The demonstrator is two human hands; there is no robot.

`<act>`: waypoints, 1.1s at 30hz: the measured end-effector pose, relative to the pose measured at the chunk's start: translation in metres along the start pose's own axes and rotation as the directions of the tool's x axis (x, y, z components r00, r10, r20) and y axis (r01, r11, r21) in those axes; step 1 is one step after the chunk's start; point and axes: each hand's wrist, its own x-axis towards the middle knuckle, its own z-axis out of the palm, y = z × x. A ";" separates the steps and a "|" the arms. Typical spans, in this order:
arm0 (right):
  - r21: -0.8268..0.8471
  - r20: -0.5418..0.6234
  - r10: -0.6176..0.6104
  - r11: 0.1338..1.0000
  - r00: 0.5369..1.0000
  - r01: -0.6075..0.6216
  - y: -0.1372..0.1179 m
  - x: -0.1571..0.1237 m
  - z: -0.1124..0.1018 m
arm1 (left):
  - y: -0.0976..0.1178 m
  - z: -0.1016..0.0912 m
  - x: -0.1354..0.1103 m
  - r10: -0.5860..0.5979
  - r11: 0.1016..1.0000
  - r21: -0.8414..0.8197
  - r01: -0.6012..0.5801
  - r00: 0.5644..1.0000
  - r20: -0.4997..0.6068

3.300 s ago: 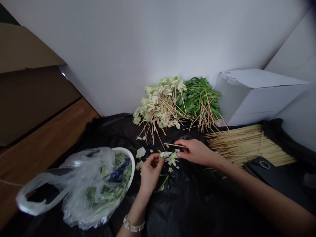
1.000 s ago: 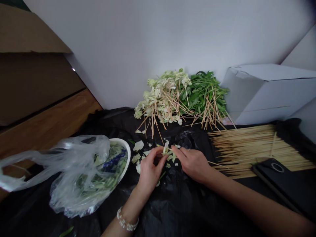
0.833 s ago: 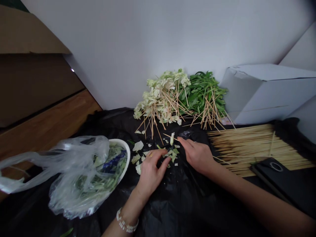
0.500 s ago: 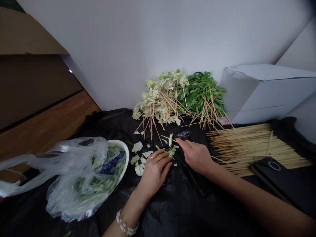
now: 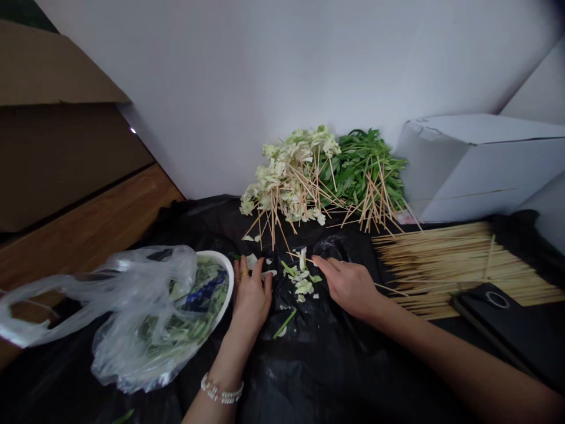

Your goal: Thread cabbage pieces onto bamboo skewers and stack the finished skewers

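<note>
My left hand (image 5: 251,292) lies flat, fingers stretched out, on the black plastic sheet (image 5: 318,365) beside the white bowl (image 5: 228,284), covering pale cabbage scraps. My right hand (image 5: 348,284) pinches a thin bamboo skewer (image 5: 301,257) that carries a small cabbage piece near its tip. Loose cabbage bits (image 5: 302,284) lie between the two hands.
A clear plastic bag (image 5: 128,318) drapes over the bowl of greens. Piles of skewered cabbage (image 5: 286,176) and skewered green leaves (image 5: 362,171) rest against the wall. Bare skewers (image 5: 450,262), a dark phone-like object (image 5: 507,324) and a white box (image 5: 477,165) lie right.
My left hand let go of the scraps by the skewer and slid left, flat, toward the bowl. My right hand stayed on the skewer.
</note>
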 end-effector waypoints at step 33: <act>0.028 -0.093 -0.100 0.994 0.991 0.103 -0.003 0.002 -0.005 | 0.036 -0.018 0.010 -0.377 0.068 -0.867 0.494 0.817 0.436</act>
